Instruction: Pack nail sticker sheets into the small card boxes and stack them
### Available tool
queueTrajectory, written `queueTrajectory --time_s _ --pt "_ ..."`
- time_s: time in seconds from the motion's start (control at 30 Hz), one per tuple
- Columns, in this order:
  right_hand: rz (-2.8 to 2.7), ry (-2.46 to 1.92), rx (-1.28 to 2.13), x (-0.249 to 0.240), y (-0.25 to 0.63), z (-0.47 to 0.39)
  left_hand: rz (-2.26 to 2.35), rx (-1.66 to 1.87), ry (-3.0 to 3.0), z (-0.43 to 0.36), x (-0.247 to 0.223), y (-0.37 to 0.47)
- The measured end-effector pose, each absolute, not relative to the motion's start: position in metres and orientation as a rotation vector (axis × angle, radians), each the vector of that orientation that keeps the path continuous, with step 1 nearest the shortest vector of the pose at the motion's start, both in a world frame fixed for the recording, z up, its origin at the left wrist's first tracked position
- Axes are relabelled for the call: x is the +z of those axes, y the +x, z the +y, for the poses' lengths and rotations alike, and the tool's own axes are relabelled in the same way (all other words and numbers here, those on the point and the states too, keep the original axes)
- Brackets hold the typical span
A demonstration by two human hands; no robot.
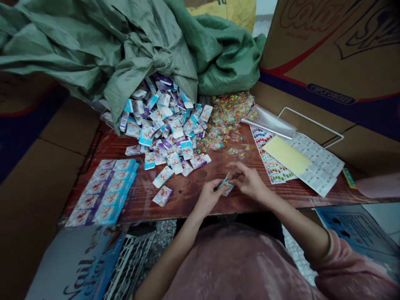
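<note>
Hands at a small box [227, 187]

Left hand [213, 192] grips the box; right hand [248, 180] touches it, its hold unclear, above the wooden table [184, 203].

A reddish wooden table [187, 196] bears scattered small boxes [168, 129], bagged colourful pieces [223, 121] and overlapping printed sheets [315, 160].

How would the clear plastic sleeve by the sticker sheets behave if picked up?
Clear plastic sleeve: probably floppy, given its thin, creased film. Likely slippery too, judging by the glossy highlights. It may drag the sticker sheets slightly, since its lower edge seems to overlap them.
</note>
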State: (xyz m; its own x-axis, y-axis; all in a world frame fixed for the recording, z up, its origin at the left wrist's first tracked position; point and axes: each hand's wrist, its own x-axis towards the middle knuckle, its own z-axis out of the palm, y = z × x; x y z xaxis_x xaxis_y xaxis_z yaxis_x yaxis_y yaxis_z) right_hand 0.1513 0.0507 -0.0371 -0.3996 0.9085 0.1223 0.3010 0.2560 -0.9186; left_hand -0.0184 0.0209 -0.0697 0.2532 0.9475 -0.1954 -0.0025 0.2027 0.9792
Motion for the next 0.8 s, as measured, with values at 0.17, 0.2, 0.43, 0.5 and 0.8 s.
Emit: queueTrajectory --time_s 0.17,0.2,0.43,0.5,0.8 --pt "-1.907 -1.148 1.122 -0.044 0.148 0.055 1.098 0.877 1.175 0.021 -0.069 -0.016" --pt "-1.905 -1.151 1.112 -0.045 0.147 0.054 1.095 0.879 1.168 0.02 -0.068 -0.016" --pt "-1.964 -1.096 0.809 -0.04 0.143 0.036 1.091 0.988 0.953 0.017 -0.057 -0.012" --pt "-1.952 -1.061 0.784 -0.039 0.141 0.029 1.085 1.012 0.883 0.017 -0.053 -0.012" --pt "-1.33 -1.126 1.411 -0.061 0.146 0.039 1.093 1.092 0.647 0.019 -0.052 -0.01"
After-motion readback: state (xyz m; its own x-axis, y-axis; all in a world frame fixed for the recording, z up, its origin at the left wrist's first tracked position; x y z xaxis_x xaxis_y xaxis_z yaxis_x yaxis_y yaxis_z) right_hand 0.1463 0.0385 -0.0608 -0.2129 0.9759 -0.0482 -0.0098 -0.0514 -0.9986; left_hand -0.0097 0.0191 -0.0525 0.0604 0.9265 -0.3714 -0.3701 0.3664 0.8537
